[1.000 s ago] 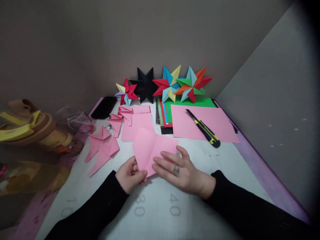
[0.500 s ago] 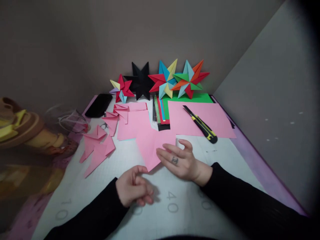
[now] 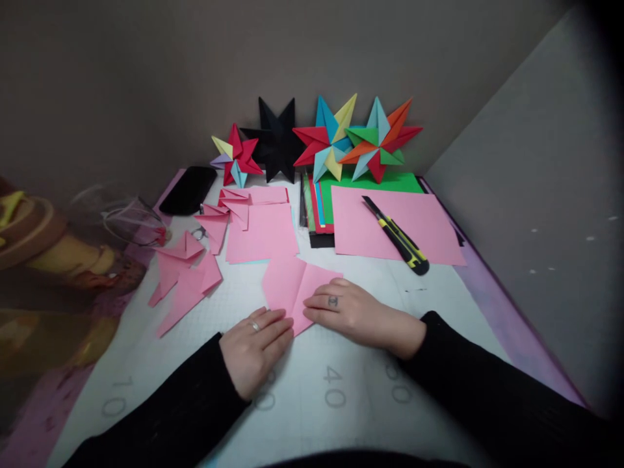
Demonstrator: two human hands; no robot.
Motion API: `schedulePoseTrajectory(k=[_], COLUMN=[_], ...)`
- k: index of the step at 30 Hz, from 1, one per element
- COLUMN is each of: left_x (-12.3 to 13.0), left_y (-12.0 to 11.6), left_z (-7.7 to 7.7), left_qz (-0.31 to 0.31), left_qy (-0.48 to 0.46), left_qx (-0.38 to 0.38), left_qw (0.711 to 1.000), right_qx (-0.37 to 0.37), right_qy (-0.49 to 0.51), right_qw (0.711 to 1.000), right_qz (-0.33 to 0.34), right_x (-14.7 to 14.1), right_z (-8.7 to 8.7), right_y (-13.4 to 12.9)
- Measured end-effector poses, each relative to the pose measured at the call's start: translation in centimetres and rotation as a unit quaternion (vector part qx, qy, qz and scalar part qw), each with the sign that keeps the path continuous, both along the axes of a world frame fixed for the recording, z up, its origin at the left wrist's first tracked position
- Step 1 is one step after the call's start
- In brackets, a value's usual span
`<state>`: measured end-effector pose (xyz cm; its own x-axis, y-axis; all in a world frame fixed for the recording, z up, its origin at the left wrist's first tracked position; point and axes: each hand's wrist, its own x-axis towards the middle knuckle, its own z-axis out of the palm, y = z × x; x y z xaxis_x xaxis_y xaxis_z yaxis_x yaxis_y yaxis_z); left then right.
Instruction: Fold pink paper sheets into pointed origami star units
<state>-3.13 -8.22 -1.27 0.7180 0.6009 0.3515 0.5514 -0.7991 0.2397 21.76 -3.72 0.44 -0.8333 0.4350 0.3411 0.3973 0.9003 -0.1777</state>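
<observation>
A pink sheet of paper [image 3: 287, 283] with a crease down its middle lies on the white mat [image 3: 370, 403], its narrow point toward me. My left hand [image 3: 258, 344] rests flat on its lower left edge, fingers stretched out, a ring on one finger. Across the right side of the sheet lies my right hand [image 3: 353, 312], palm down with fingers extended, covering part of the paper. Several folded pink paper pieces [image 3: 192, 289] lie to the left. Behind the sheet is a stack of pink paper squares [image 3: 263, 231].
A utility knife [image 3: 397, 237] lies on a large pink sheet [image 3: 351, 224] at the right. Folded paper stars [image 3: 280, 140] lean on the back wall. A black phone [image 3: 188, 190], eyeglasses [image 3: 134, 222] and coloured papers [image 3: 324, 208] are about the table.
My left hand has turned from curled at the tip to palm down on the paper. My right hand has flattened onto the sheet, which now lies lower and flatter. The view has shifted slightly.
</observation>
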Motion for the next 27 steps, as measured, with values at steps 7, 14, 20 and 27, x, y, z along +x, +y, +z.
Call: schedulePoseTrajectory(k=[7, 14, 20, 27], left_x=[0.6, 1.0, 1.4, 2.5], left_y=[-0.7, -1.0, 0.8, 2.2], left_z=[0.3, -0.4, 0.9, 1.2], left_qz=[-0.022, -0.028, -0.058, -0.012], left_qy=[-0.008, -0.034, 0.029, 0.086], left_qx=[0.022, 0.032, -0.042, -0.086], left_qw=[0.999, 0.999, 0.997, 0.993], right_qx=[-0.127, -0.245, -0.246, -0.223], right_qy=[0.027, 0.041, -0.012, -0.050], right_qw=[0.992, 0.967, 0.968, 0.969], right_qz=[0.007, -0.056, -0.056, -0.090], right_x=[2.2, 2.2, 0.7, -0.9], right_z=[0.4, 1.5, 2.5, 2.5], right_y=[1.3, 3.3, 4.8, 5.2])
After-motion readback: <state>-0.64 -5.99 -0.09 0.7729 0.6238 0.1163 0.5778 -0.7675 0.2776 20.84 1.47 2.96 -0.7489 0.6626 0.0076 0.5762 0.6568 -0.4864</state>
